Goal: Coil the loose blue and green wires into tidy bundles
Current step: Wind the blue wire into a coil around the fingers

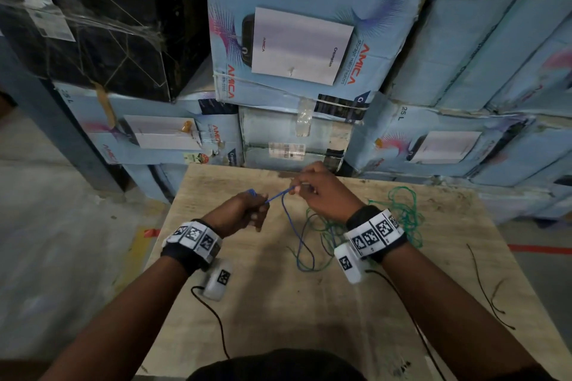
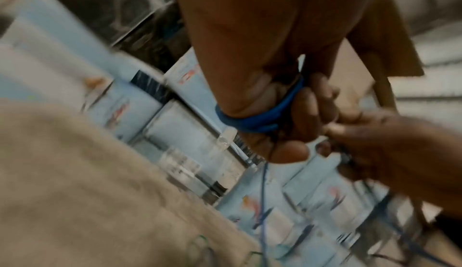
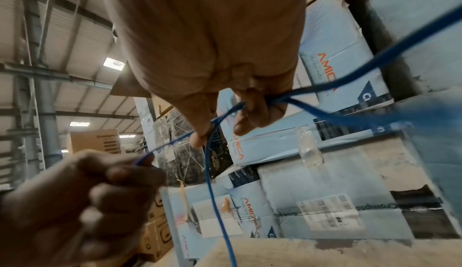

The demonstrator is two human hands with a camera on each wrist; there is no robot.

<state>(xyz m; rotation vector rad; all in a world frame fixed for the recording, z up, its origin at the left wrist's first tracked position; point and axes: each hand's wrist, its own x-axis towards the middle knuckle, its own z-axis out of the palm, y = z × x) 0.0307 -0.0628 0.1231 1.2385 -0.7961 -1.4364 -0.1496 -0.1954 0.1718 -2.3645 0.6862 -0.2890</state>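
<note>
1. The left hand (image 1: 244, 213) is curled into a fist around the blue wire (image 1: 289, 219); in the left wrist view several turns of that wire (image 2: 260, 121) are wound round its fingers.
2. The right hand (image 1: 322, 192) pinches the same blue wire between thumb and fingertips, and a short stretch runs taut between the two hands above the bench (image 1: 278, 303).
3. From the right hand's pinch the blue wire drops to the bench and loops loosely there, crossing strands of the green wire (image 1: 405, 216).
4. The green wire lies in a loose tangle on the bench, beside and partly under the right wrist, held by neither hand.
5. A thin dark wire (image 1: 486, 291) lies apart near the bench's right edge.
6. Both wrists carry bands of square black-and-white marker tags (image 1: 374, 233).
7. Behind the bench stand stacked pale-blue cartons (image 1: 309, 40) printed "AMICA" in red with "Storage water heaters"; the picture on the upper one reads "Crompton".
8. Corner marks read "15 L" on the upper carton and "25 L" on the one at lower right (image 1: 439, 145).
9. A black box wrapped in clear film (image 1: 93, 15) sits at upper left; its white labels are too blurred to read.
</note>
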